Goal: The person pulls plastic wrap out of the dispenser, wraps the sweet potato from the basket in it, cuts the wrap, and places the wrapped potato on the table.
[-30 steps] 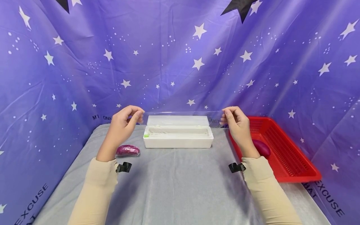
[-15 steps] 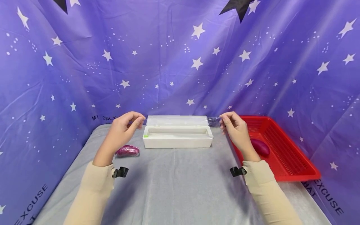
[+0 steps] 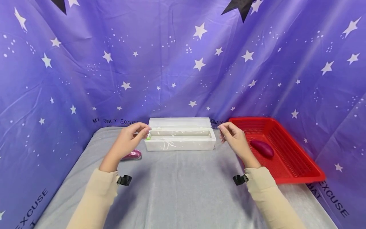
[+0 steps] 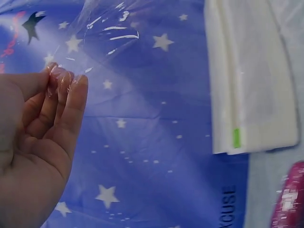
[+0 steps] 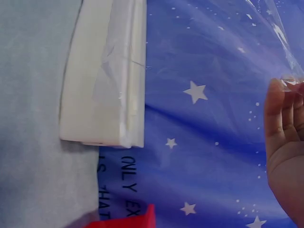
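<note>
Between the two raised hands stretches a sheet of clear cling film, its glints showing over the box in the head view. My left hand pinches one corner between thumb and fingers. At the other corner my right hand pinches the film too, its fingertips partly cut off in the right wrist view. Behind the film stands a white cling film dispenser box, its lid raised. A purple oblong vegetable in shiny film lies on the cloth, partly hidden by the left wrist.
A red slotted basket stands on the right, holding one bare purple oblong vegetable. Grey cloth covers the table. A purple star-patterned curtain rises behind and along both sides.
Both hands have lowered and come slightly closer together, carrying the cling film down in front of the box. Box and basket have stayed in place.
</note>
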Action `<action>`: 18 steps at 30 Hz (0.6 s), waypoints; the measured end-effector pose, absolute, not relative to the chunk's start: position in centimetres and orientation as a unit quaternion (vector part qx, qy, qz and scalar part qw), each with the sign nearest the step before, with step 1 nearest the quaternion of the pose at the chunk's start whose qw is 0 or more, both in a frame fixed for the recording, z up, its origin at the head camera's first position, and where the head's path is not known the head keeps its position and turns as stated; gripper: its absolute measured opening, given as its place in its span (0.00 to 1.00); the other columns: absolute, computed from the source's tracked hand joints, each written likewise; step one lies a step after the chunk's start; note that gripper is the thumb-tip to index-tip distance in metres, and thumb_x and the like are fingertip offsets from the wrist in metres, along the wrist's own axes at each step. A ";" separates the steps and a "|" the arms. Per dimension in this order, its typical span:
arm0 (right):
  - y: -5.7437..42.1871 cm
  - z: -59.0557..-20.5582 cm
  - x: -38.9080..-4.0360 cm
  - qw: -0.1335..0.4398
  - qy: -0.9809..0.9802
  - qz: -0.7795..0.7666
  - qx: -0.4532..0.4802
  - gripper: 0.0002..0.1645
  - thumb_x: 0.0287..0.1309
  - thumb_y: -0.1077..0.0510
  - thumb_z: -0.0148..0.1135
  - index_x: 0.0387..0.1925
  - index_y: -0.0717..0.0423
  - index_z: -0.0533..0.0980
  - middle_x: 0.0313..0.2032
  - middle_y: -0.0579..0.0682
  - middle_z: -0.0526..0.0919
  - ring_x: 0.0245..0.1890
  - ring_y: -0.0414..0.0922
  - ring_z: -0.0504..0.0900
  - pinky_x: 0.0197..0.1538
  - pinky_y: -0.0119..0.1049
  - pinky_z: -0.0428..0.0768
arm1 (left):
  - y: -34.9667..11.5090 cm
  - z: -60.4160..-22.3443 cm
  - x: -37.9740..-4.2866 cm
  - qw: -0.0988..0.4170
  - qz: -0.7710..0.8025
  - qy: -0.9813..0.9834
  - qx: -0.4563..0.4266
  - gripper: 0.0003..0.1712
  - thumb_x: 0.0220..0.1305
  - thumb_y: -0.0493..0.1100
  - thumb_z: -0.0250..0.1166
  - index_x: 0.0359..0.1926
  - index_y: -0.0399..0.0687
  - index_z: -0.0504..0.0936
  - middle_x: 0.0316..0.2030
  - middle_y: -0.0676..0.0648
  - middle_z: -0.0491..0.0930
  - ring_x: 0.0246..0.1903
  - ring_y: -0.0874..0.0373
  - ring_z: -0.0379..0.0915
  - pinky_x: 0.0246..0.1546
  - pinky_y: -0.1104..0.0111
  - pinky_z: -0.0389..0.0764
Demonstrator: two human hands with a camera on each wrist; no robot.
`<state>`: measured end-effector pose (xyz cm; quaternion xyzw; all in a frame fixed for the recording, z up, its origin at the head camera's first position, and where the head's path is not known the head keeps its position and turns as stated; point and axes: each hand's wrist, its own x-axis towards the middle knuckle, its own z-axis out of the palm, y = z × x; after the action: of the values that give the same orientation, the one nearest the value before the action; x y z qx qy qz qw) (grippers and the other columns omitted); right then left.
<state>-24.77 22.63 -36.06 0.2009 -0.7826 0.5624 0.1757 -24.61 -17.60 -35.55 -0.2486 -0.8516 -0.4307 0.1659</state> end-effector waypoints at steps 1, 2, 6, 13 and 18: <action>22.8 -36.6 -25.0 0.171 -0.786 0.560 0.197 0.09 0.73 0.65 0.54 0.42 0.69 0.77 0.29 0.66 0.77 0.24 0.47 0.79 0.28 0.37 0.83 | -17.6 -35.9 -24.6 0.154 -0.441 -0.848 -0.250 0.10 0.75 0.46 0.60 0.46 0.46 0.83 0.33 0.50 0.81 0.34 0.58 0.80 0.38 0.66 0.83; 23.1 -37.2 -25.3 0.166 -0.788 0.559 0.195 0.09 0.73 0.64 0.54 0.42 0.69 0.77 0.29 0.67 0.77 0.24 0.46 0.79 0.29 0.36 0.83 | -17.7 -36.4 -24.6 0.144 -0.450 -0.845 -0.253 0.10 0.74 0.46 0.60 0.46 0.46 0.83 0.33 0.48 0.82 0.35 0.56 0.81 0.38 0.65 0.84; 23.8 -39.4 -26.2 0.142 -0.794 0.557 0.198 0.10 0.74 0.62 0.54 0.40 0.68 0.76 0.29 0.63 0.79 0.25 0.48 0.80 0.30 0.36 0.83 | -18.0 -38.2 -24.6 0.109 -0.466 -0.838 -0.261 0.07 0.74 0.43 0.61 0.44 0.47 0.84 0.32 0.49 0.82 0.31 0.55 0.82 0.33 0.65 0.84; 23.9 -41.6 -25.6 0.088 -0.823 0.509 0.236 0.09 0.71 0.67 0.54 0.33 0.66 0.78 0.27 0.57 0.81 0.28 0.48 0.80 0.34 0.34 0.80 | -18.5 -40.9 -24.1 0.035 -0.452 -0.851 -0.264 0.07 0.73 0.46 0.62 0.41 0.52 0.85 0.33 0.53 0.83 0.29 0.56 0.79 0.29 0.66 0.81; 23.9 -43.0 -25.0 0.057 -0.855 0.451 0.250 0.11 0.64 0.68 0.56 0.28 0.53 0.78 0.25 0.45 0.80 0.29 0.41 0.78 0.34 0.33 0.76 | -19.0 -42.6 -23.7 -0.016 -0.440 -0.854 -0.277 0.06 0.72 0.45 0.62 0.40 0.51 0.85 0.35 0.54 0.84 0.38 0.53 0.81 0.42 0.65 0.81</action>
<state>-24.96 23.92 -43.00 0.2501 -0.8548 0.4512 0.0568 -23.69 -19.04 -42.64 -0.2768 -0.8539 -0.4404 -0.0160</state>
